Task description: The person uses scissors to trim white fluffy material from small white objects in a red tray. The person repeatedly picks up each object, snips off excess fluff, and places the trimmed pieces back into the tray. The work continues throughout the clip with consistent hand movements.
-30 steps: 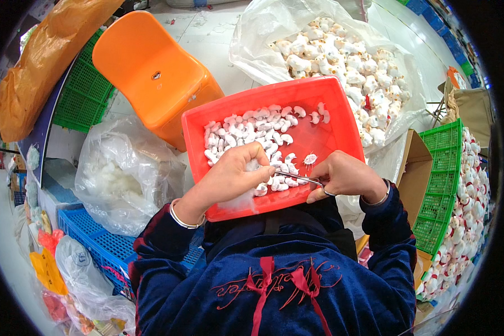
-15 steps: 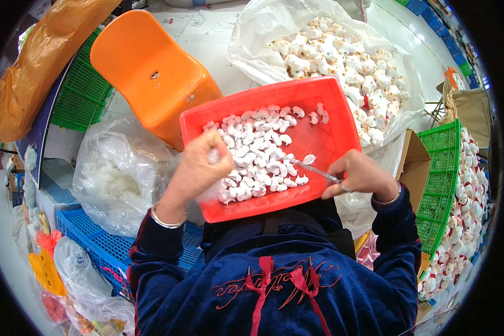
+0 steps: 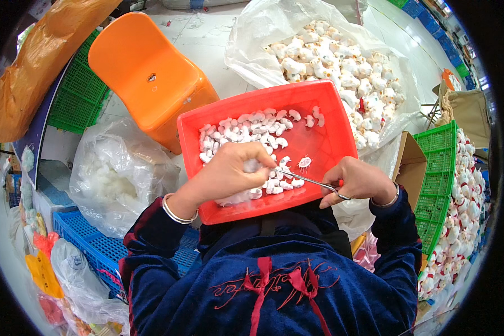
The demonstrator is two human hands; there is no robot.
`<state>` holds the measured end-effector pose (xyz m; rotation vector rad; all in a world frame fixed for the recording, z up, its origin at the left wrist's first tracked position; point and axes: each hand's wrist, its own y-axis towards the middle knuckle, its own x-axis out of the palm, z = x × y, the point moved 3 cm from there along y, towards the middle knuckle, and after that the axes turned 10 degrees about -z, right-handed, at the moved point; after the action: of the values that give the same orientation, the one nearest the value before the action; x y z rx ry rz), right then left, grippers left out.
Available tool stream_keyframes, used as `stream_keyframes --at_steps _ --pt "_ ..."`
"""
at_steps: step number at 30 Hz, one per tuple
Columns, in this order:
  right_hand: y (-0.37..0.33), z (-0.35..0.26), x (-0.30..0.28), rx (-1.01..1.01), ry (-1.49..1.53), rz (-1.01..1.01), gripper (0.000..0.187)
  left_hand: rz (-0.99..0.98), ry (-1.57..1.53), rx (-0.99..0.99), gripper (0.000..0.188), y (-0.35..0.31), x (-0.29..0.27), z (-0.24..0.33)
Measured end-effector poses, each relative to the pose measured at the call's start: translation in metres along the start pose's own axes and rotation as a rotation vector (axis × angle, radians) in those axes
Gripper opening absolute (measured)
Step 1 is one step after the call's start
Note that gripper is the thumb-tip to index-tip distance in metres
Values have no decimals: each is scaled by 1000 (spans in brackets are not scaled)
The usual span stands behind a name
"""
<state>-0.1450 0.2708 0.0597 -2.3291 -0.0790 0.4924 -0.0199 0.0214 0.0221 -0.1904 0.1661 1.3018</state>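
My right hand (image 3: 353, 182) is closed round the ring handles of slim metal forceps (image 3: 313, 182). Their tip reaches left to the fingertips of my left hand (image 3: 235, 172). That hand is pinched, with a tuft of white stuffing (image 3: 252, 166) showing between thumb and fingers; more wispy white hangs below the palm. Whether the tip grips a small white piece as well is hidden by the fingers. Both hands are over a red plastic tray (image 3: 341, 126) in my lap. Many small curved white fabric pieces (image 3: 246, 130) lie in it, and a pinkish-white frayed piece (image 3: 304, 162) lies apart.
An orange chair (image 3: 145, 73) stands beyond the tray, to the left. Below it sits a clear bag of stuffing (image 3: 115, 182), near a blue crate (image 3: 98, 241). At the far right a large plastic bag (image 3: 252, 39) holds white plush pieces (image 3: 341, 67). A green crate (image 3: 438, 190) stands right.
My left hand has moved right and down across the tray, bringing the stuffing to the forceps tip. The forceps have shifted slightly and now point at the left fingertips.
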Motion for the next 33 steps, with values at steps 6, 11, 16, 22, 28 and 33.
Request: stream_keyframes --at_steps 6,11,16,22,28,33 --pt "-9 18 -6 -12 62 37 37 88 -160 -76 23 -18 -33 -15" --pt "-2 14 -9 -29 64 35 38 -63 -267 -110 39 0 -8 3" --pt "1 9 -10 -34 28 26 38 -44 -343 -153 28 10 2 -2" --pt "6 -4 -3 -40 13 83 40 256 -191 -28 13 6 3 -10" --pt "9 -15 12 -107 -66 258 41 453 144 -10 8 1 8 -4" --pt "10 -20 19 -93 -38 326 43 486 -290 212 11 -1 14 -6"
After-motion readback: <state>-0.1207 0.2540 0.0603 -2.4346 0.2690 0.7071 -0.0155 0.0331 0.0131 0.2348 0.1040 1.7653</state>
